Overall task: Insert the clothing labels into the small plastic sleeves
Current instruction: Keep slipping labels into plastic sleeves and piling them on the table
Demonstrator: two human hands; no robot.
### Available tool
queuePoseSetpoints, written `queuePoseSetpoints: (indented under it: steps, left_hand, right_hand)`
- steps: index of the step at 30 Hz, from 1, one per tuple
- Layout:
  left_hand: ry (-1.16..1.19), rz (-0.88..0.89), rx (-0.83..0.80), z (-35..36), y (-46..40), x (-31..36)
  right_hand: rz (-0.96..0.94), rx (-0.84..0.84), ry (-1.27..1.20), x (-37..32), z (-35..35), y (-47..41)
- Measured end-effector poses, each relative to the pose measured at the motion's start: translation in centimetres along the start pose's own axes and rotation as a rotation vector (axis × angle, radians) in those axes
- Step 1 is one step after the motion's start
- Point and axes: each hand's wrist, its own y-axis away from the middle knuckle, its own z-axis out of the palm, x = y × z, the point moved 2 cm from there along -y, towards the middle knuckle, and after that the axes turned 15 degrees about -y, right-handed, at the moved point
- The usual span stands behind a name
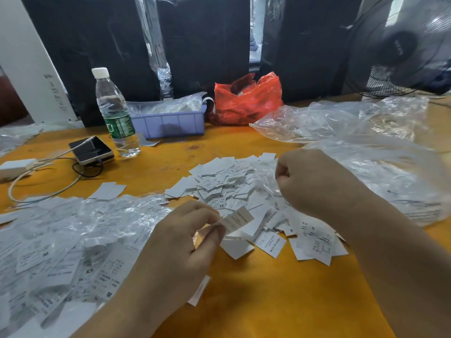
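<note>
My left hand pinches a small white label between thumb and fingers, low over the orange table. My right hand is curled over the far side of a heap of loose white labels, its fingertips at thin clear plastic; whether it holds a sleeve I cannot tell. A spread of labels inside clear plastic sleeves lies at the left.
A water bottle, a phone with a cable, a purple tray and a red plastic bag stand at the back. Crumpled clear bags fill the right side. A fan is at the far right.
</note>
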Motion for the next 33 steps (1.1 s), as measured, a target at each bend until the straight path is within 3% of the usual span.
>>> queuePoseSetpoints:
  steps: [3,10,29,33]
  left_hand:
    - [0.02,0.006,0.002,0.0,-0.1,0.1]
    - [0.02,0.036,0.017,-0.2,-0.1,0.2]
    - [0.002,0.052,0.032,-0.6,0.1,0.2]
    - [0.016,0.058,0.02,-0.5,0.1,0.3]
  right_hand:
    - [0.13,-0.082,0.046,0.7,0.4,0.0]
    - [0.207,-0.189,0.121,1.7,1.0,-0.5]
    - [0.348,-0.189,0.325,3.3,1.0,-1.3]
    - [0.368,-0.272,0.217,3.6,1.4,-1.4]
